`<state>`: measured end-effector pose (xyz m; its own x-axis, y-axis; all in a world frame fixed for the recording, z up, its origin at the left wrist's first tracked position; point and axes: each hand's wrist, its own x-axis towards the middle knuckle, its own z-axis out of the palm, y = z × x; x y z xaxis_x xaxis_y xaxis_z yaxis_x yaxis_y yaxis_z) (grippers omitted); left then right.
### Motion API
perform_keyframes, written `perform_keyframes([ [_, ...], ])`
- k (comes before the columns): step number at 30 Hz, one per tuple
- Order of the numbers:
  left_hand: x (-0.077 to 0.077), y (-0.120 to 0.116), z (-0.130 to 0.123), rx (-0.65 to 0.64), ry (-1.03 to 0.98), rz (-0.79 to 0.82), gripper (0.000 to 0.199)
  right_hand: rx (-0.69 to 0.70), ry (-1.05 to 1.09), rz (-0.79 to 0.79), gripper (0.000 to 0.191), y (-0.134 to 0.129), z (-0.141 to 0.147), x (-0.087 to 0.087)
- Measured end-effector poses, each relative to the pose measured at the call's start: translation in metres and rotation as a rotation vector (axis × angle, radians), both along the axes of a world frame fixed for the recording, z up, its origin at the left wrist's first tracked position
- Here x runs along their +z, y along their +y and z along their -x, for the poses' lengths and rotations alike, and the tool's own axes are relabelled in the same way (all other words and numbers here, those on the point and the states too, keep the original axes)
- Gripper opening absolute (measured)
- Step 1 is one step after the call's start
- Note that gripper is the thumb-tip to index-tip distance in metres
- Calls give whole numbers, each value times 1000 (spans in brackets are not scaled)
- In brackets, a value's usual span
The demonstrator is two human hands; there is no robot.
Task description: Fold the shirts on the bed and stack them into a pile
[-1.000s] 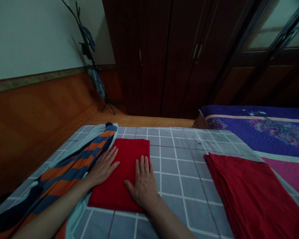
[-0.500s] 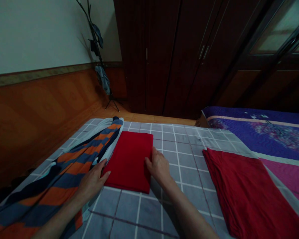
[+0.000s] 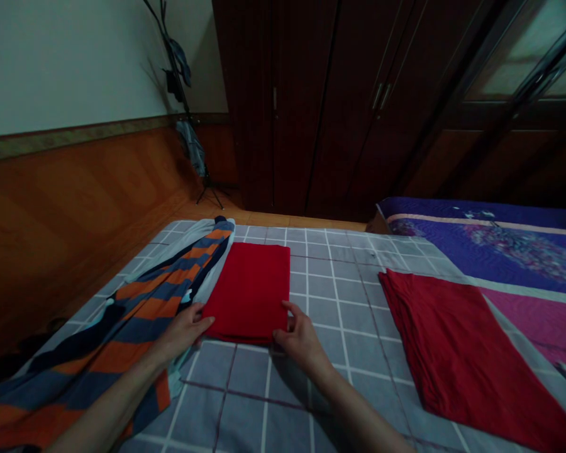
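Note:
A folded red cloth [image 3: 249, 286], a neat rectangle, lies on the grey checked bed sheet [image 3: 342, 302]. My left hand [image 3: 186, 328] grips its near left corner, thumb on top and fingers at the side. At the near right corner, my right hand [image 3: 302, 336] has its thumb on the near edge and its fingers bent at the right edge. The undersides of the corners are hidden by my fingers. Directly left of the red cloth lies a pile of clothes with an orange and blue-grey striped garment [image 3: 144, 314] on top.
A second, larger red cloth [image 3: 466, 352] lies folded to the right. Behind it is a purple floral bedspread [image 3: 490, 245]. Beyond the bed stand a dark wooden wardrobe [image 3: 302, 113] and a coat stand [image 3: 183, 100] with items hanging on it. An orange-panelled wall [image 3: 75, 207] runs along the left.
My right hand has slid from the cloth's right edge toward its near right corner, closing there. The cloth's near edge now sits farther from me. The camera view has shifted slightly.

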<state>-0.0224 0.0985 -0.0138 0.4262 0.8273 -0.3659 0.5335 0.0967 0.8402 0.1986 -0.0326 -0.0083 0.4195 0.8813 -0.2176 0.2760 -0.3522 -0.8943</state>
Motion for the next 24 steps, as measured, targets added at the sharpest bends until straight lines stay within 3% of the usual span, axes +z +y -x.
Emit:
perform_keyframes([
  [3, 14, -30, -2, -8, -102, 73, 45, -62, 140, -87, 63, -17, -15, 13],
  [6, 20, -71, 8, -216, -106, 235, 44, -105, 189, -200, 60, -64, -34, 18],
  [8, 21, -91, 18, -429, -4, 317, 38, -130, 109, -163, 58, -102, -44, 9],
  [10, 22, -93, 25, -529, 98, 246, 28, -162, 68, -59, 56, -135, -53, -8],
  [13, 24, -65, 20, -430, 147, 3, 30, -218, 73, 40, 59, -160, -59, -31],
  [15, 25, -34, 4, -332, 158, -155, 38, -256, 28, 74, 61, -160, -58, -34],
  [17, 23, -4, -16, -283, 169, -332, 44, -218, -63, 127, 55, -152, -55, -26],
  [20, 14, 29, -47, -306, 217, -550, 51, -111, -259, 253, 38, -139, -45, -8],
  [24, 2, 48, -70, -410, 325, -630, 53, -158, -502, 366, 24, -131, -33, 0],
])
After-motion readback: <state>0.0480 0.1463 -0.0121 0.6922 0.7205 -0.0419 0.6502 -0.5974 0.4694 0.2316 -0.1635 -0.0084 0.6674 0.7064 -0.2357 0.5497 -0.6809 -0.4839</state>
